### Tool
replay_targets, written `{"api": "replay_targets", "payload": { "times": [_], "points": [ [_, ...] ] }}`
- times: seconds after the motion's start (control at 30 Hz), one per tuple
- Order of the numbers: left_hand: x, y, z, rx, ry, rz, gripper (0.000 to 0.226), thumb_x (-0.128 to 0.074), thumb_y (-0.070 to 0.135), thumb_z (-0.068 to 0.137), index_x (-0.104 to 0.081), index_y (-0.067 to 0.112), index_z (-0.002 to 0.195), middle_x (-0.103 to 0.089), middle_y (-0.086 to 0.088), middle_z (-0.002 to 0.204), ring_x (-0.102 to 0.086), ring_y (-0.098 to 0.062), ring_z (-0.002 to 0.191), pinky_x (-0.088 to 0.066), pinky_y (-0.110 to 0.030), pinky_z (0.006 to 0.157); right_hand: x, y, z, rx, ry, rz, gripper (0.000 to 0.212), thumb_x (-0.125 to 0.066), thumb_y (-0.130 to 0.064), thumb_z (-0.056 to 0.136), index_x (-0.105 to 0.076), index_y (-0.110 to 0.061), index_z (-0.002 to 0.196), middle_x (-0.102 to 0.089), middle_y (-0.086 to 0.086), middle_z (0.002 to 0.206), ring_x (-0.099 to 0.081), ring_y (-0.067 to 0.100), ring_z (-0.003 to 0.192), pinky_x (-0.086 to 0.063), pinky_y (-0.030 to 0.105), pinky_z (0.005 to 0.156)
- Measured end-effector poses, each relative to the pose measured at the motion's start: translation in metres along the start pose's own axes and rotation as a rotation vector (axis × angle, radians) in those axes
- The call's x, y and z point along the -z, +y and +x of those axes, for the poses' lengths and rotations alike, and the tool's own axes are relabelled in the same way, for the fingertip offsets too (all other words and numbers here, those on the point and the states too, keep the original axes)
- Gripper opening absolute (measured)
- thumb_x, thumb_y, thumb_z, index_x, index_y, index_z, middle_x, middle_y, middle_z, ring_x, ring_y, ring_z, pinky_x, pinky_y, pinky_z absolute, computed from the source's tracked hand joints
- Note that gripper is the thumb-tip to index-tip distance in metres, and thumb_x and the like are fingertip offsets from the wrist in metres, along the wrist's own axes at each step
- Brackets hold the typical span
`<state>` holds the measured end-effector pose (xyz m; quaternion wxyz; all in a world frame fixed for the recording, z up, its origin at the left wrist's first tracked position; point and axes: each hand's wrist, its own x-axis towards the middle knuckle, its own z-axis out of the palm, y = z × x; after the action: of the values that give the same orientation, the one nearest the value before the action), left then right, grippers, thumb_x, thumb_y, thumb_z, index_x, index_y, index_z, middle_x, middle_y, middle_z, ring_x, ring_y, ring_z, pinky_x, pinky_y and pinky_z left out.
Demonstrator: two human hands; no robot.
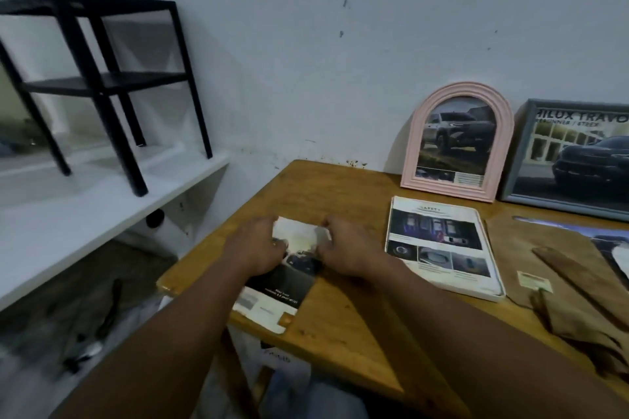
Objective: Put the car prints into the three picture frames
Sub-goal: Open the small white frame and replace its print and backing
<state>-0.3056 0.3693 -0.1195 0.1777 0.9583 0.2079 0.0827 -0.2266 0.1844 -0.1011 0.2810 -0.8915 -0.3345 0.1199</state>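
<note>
At near left corner of honey-brown wooden table (340, 333): one glossy dark car print (282, 286), flat, lower end at the table's edge. Left hand (255, 248) and right hand (347, 248) curl fingers onto its upper side edges, apparently pinching to square or lift it. Beside: white rectangular frame (495, 296), flat, page inside. Against wall: pink arched frame (463, 88), grey rectangular frame (561, 207), both filled, propped for display. Far right: brown backing board (544, 248).

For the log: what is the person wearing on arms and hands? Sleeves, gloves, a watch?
Nothing shows. The left forearm and right forearm are bare to the picture's lower edge, without sleeves. The left hand and right hand are ungloved; no watch or band at either wrist.
</note>
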Motion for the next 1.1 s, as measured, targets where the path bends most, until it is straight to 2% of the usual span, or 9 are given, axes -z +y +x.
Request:
{"api": "replay_targets", "payload": {
  "times": [0.13, 0.3, 0.47, 0.57, 0.67, 0.77, 0.87, 0.97, 1.1],
  "points": [
    [-0.005, -0.025, -0.007, 0.009, 0.064, 0.012, 0.042, -0.056, 0.043, 0.097, -0.058, 0.021, 0.132, -0.063, -0.006, 0.128, -0.058, -0.024, 0.110, -0.050, -0.042, 0.092, -0.023, -0.007, 0.000, -0.005, 0.091, -0.194, 0.060, -0.063, -0.047, 0.090, -0.038, -0.027, 0.141, -0.049, 0.005, 0.144, -0.044, 0.029, 0.133, -0.027, 0.056, 0.114],
    [-0.024, -0.002, -0.008, 0.026, 0.096, 0.124, 0.049, -0.041, 0.036, 0.101, -0.045, 0.025, 0.148, -0.044, -0.007, 0.153, -0.038, -0.031, 0.138, -0.033, -0.050, 0.112, -0.015, 0.006, 0.000, 0.017, 0.132, -0.281, 0.058, -0.061, -0.054, 0.089, -0.042, -0.029, 0.137, -0.054, 0.001, 0.140, -0.046, 0.026, 0.130, -0.027, 0.056, 0.110],
    [-0.037, 0.028, -0.003, -0.012, 0.092, 0.143, 0.045, -0.043, 0.035, 0.099, -0.052, 0.020, 0.140, -0.049, -0.012, 0.145, -0.037, -0.031, 0.137, -0.031, -0.047, 0.112, 0.004, 0.028, -0.011, 0.000, 0.156, -0.411, 0.054, -0.060, -0.053, 0.090, -0.043, -0.029, 0.136, -0.056, 0.005, 0.137, -0.047, 0.027, 0.130, -0.029, 0.055, 0.109],
    [-0.036, 0.050, 0.001, -0.010, 0.060, 0.199, 0.050, -0.048, 0.041, 0.095, -0.053, 0.018, 0.139, -0.037, -0.015, 0.156, -0.021, -0.036, 0.149, -0.019, -0.051, 0.120, 0.018, 0.039, -0.020, -0.021, 0.163, -0.316, 0.047, -0.060, -0.049, 0.091, -0.048, -0.029, 0.132, -0.059, 0.002, 0.132, -0.048, 0.025, 0.127, -0.030, 0.052, 0.108],
    [-0.033, 0.072, 0.006, -0.025, 0.039, 0.184, 0.052, -0.051, 0.037, 0.093, -0.051, 0.018, 0.141, -0.027, -0.015, 0.162, -0.012, -0.038, 0.152, -0.011, -0.053, 0.122, 0.039, 0.056, -0.022, -0.099, 0.311, -0.167, 0.041, -0.058, -0.048, 0.093, -0.052, -0.028, 0.128, -0.062, -0.001, 0.125, -0.052, 0.024, 0.122, -0.031, 0.051, 0.106],
    [-0.034, 0.095, 0.011, -0.129, 0.047, 0.071, 0.048, -0.053, 0.034, 0.094, -0.051, 0.016, 0.138, -0.046, -0.013, 0.148, -0.033, -0.033, 0.142, -0.027, -0.050, 0.118, 0.070, 0.087, -0.027, -0.268, 0.395, -0.215, 0.051, -0.061, -0.050, 0.091, -0.047, -0.027, 0.134, -0.061, 0.002, 0.132, -0.051, 0.028, 0.125, -0.032, 0.053, 0.106],
    [-0.046, 0.125, 0.012, -0.240, -0.018, -0.114, 0.053, -0.057, 0.035, 0.097, -0.045, 0.018, 0.146, -0.048, -0.008, 0.147, -0.043, -0.027, 0.135, -0.038, -0.048, 0.112, 0.095, 0.123, -0.038, -0.434, 0.316, -0.331, 0.065, -0.061, -0.057, 0.088, -0.039, -0.027, 0.141, -0.055, 0.006, 0.139, -0.046, 0.029, 0.131, -0.030, 0.055, 0.109],
    [-0.063, 0.154, 0.012, -0.344, -0.097, -0.181, 0.053, -0.057, 0.035, 0.099, -0.042, 0.025, 0.148, -0.050, -0.002, 0.148, -0.047, -0.023, 0.132, -0.044, -0.045, 0.108, 0.097, 0.145, -0.049, -0.462, 0.275, -0.354, 0.073, -0.056, -0.064, 0.087, -0.034, -0.025, 0.145, -0.048, 0.008, 0.145, -0.038, 0.031, 0.137, -0.023, 0.058, 0.111],
    [-0.081, 0.172, 0.011, -0.399, -0.144, -0.140, 0.056, -0.055, 0.036, 0.100, -0.036, 0.026, 0.151, -0.044, -0.001, 0.151, -0.047, -0.024, 0.133, -0.044, -0.041, 0.107, 0.084, 0.148, -0.051, -0.426, 0.337, -0.362, 0.071, -0.056, -0.057, 0.090, -0.032, -0.023, 0.147, -0.043, 0.007, 0.150, -0.028, 0.029, 0.144, -0.018, 0.059, 0.113]
  ]
}}
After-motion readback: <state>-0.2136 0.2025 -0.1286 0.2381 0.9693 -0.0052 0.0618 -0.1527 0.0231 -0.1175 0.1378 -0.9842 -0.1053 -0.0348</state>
